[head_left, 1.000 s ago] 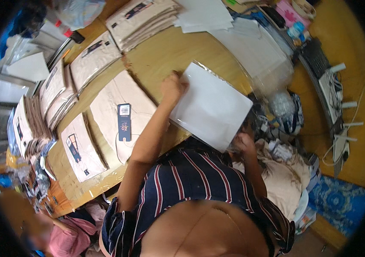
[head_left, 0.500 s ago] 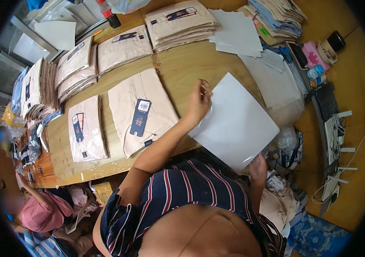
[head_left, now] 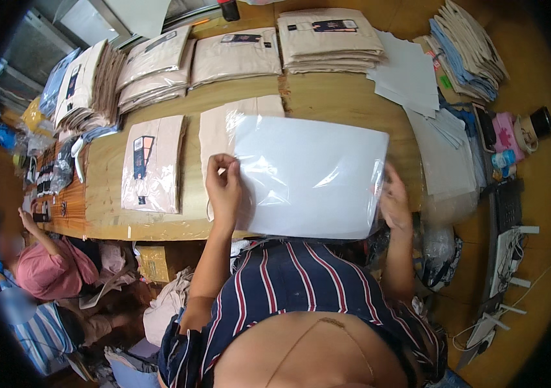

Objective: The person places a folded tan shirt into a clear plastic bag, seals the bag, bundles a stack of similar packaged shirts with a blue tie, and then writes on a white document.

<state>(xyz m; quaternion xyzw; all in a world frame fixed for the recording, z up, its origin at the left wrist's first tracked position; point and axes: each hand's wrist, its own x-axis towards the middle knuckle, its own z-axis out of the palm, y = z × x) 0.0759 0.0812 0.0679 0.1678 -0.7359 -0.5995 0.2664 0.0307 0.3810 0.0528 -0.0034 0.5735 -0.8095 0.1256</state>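
A white sheet inside a clear plastic bag (head_left: 311, 174) is held up flat between my two hands, its shiny film catching light. My left hand (head_left: 224, 184) pinches its left edge, fingers closed. At the opposite edge my right hand (head_left: 395, 202) grips the bag, slightly blurred. Behind it, partly covered, a folded beige garment (head_left: 216, 126) lies on the table; its tag is hidden now. To the left lies another folded beige garment (head_left: 170, 161) in clear plastic, with a dark tag (head_left: 139, 158) showing.
Stacks of bagged beige garments (head_left: 330, 48) line the far side of the wooden table (head_left: 104, 194). White sheets (head_left: 408, 74) lie at the back right, beside a pile of blue and beige garments (head_left: 466, 55). A keyboard (head_left: 507, 200) is at right. Two people (head_left: 55, 268) sit at lower left.
The bagged sheet has turned from a diagonal to nearly level and moved over the folded garment. My left hand has moved left and down to its left edge; my right hand has risen.
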